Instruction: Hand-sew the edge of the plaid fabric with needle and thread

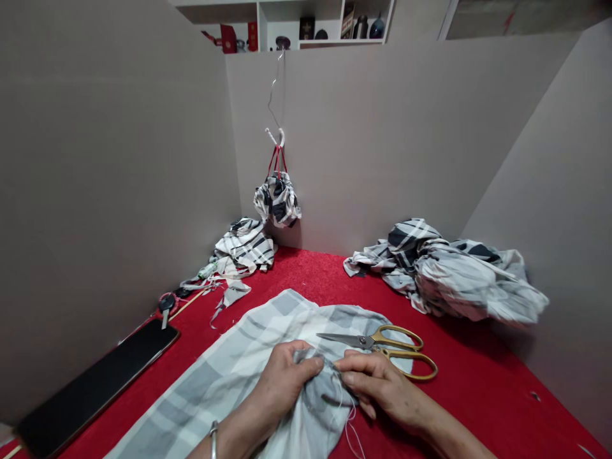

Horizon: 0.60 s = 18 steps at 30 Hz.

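Note:
A grey-and-white plaid cloth (239,357) lies spread over the red table, its near end gathered up between my hands. My left hand (282,382) pinches a fold of this cloth between thumb and fingers. Close against the same fold, my right hand (377,382) has its thumb and forefinger pressed together; whatever is between them is too small to make out. Loose white thread (352,427) hangs from the cloth below the fingertips. Gold-handled scissors (368,342) rest on the cloth just beyond my right hand, blades pointing left.
A black phone (100,389) and a key (165,312) lie at the left edge. Plaid scraps (246,245) are heaped at the back left, and a larger cloth pile (454,274) at the back right. A plaid bundle (278,201) hangs from a wall hook. Partition walls enclose the red tabletop (478,382).

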Tool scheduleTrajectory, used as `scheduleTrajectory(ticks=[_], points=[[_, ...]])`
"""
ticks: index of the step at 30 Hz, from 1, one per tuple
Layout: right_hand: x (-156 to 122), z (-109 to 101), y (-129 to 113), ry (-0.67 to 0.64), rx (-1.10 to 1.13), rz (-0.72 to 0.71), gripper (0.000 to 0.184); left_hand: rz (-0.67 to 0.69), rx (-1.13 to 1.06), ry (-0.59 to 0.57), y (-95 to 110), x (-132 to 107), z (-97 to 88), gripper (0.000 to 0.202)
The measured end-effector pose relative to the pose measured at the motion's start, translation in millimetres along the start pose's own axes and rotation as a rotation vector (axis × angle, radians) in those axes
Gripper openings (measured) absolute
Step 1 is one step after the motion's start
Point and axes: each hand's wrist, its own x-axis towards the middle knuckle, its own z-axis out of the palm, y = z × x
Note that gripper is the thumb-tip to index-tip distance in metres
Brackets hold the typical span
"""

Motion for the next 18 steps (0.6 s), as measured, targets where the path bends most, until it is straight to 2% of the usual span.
scheduleTrajectory(ticks=[3,8,10,13,18], points=[[0,1,-1,0.012,-0.030,-0.006,0.031,0.095,0.208,0.000,-5,1,-4.6,0.019],[-2,9,-14,0.085,-0.121,-0.068,0.026,0.514,0.894,0.015,-14,-1,-9.6,0.020],[-2,14,-18,0.142,-0.158,-0.116,0.021,0.600,1.047,-0.023,-16,-3,-8.4,0.020],[-2,18,-20,0.182,-0.175,-0.135,0.020,0.577,1.027,0.003,-16,-4,-5.7,0.019],[-1,16,-15,0.092,-0.024,-0.014,0.026,0.363,0.637,0.113,-12,-1,-5.6,0.011]])
